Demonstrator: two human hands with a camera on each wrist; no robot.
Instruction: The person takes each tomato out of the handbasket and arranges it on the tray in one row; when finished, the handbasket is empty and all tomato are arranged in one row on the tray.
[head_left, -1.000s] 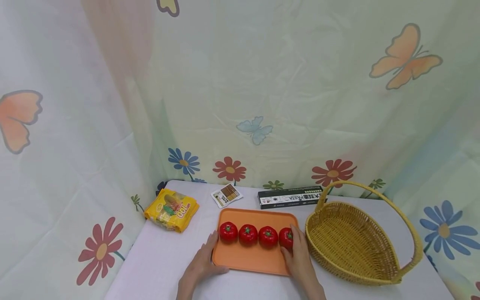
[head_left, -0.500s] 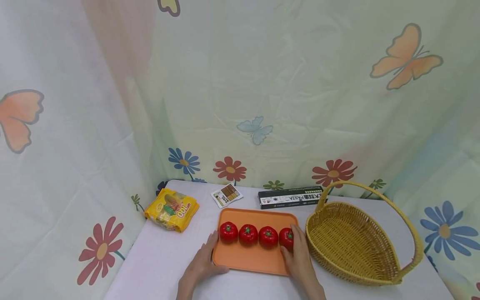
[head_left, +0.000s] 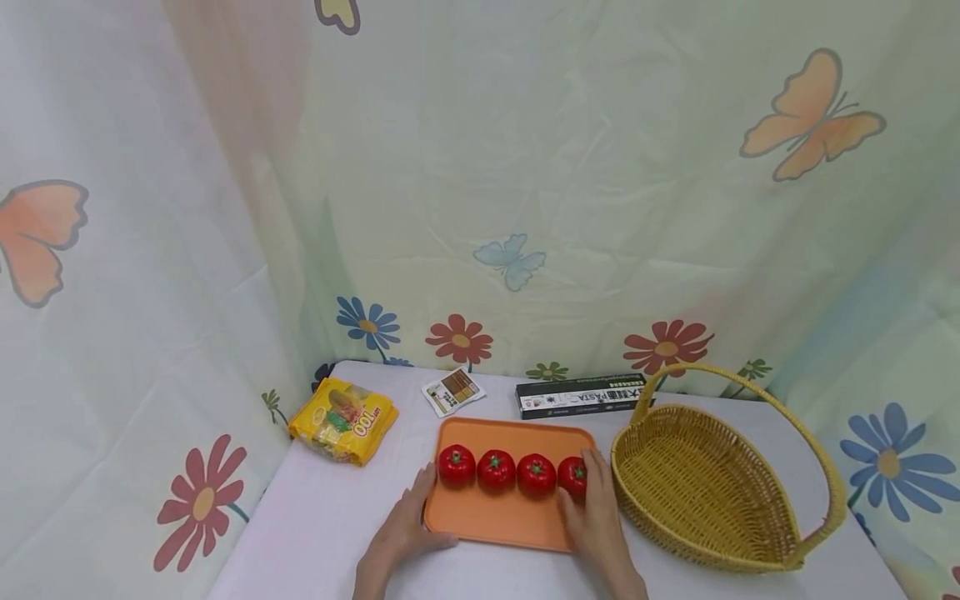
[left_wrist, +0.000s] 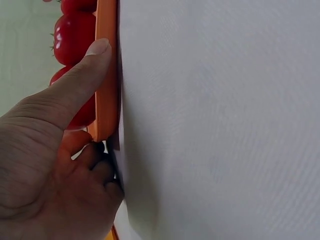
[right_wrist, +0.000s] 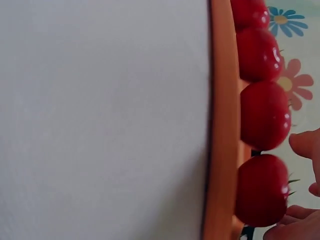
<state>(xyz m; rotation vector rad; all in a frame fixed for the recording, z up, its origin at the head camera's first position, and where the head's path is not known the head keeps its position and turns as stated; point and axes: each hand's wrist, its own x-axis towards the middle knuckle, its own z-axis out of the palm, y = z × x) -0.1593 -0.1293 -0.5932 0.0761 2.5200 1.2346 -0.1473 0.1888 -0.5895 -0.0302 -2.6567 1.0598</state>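
Observation:
Several shiny red tomatoes with green stems, the rightmost tomato (head_left: 572, 477) among them, stand in a row on an orange tray (head_left: 495, 523). My left hand (head_left: 405, 525) grips the tray's near left corner. In the left wrist view its thumb (left_wrist: 82, 82) lies against the front wall, and the other fingers bend at the left side. My right hand (head_left: 596, 521) is around the right end of the tray, next to the rightmost tomato, which it partly hides in the head view. In the right wrist view the right thumb (right_wrist: 304, 144) stands apart from the tomatoes, while fingertips sit right by the end tomato (right_wrist: 262, 190).
A wicker basket (head_left: 701, 546) with a tall handle stands close on the right. Behind the tray lie a black pasta box (head_left: 581, 397) and a small white and brown sachet (head_left: 453, 391). A yellow food packet (head_left: 343, 421) lies at the left. Patterned curtains surround the white-covered table.
The right thumb has shifted slightly away from the rightmost tomato. My left hand, the tray and the tomatoes keep their places.

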